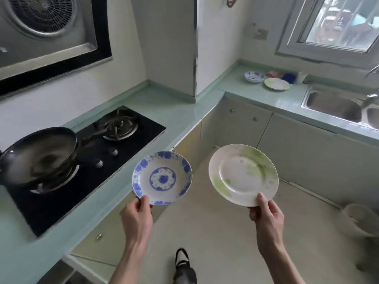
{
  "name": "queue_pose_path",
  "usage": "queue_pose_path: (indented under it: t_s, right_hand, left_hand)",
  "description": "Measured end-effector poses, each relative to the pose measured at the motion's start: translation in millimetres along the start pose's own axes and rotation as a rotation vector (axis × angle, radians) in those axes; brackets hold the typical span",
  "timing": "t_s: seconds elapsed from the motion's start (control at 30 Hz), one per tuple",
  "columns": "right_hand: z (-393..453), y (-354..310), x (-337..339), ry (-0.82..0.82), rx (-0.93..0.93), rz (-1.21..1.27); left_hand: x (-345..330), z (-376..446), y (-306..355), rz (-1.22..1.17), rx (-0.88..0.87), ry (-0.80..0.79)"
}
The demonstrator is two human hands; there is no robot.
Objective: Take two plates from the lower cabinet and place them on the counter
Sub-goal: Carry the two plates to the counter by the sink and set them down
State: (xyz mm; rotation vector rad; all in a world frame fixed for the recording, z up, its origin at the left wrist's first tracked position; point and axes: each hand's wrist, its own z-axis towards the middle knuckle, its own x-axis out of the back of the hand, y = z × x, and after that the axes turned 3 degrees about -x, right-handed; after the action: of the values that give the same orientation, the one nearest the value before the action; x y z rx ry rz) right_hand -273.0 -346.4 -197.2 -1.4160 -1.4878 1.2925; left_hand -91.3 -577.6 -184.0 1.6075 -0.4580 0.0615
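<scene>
Beside the green counter [180,111], hands hold two plates above the floor.

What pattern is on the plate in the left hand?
Blue floral rim and blue centre medallion on white plate, seen in the head view.

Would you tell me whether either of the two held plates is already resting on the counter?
No, the blue plate in the left hand and the green plate in the right hand are both held in the air.

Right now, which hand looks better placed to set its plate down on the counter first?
Probably the left hand: its blue-patterned round plate hangs just beside the pale green counter by the black stove. The right hand holds the green-tinted white plate over open floor.
</scene>
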Motion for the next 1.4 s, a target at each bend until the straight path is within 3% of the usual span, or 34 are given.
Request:
queue_pose_path:
  t_s: [0.73, 1.1, 1.4]
  right_hand:
    - [255, -71, -76, 0.263, 0.064, 0.065]
    - [369, -86, -48, 0.402, 0.048, 0.187]
    - [525, -119, -6, 0.477, 0.045, 0.182]
  left_hand:
    - [-268, 220, 110, 0.021, -0.156, -0.301]
    - [-415, 263, 148, 0.029, -0.138, -0.414]
    - [-581, 288, 200, 0.051, -0.123, -0.462]
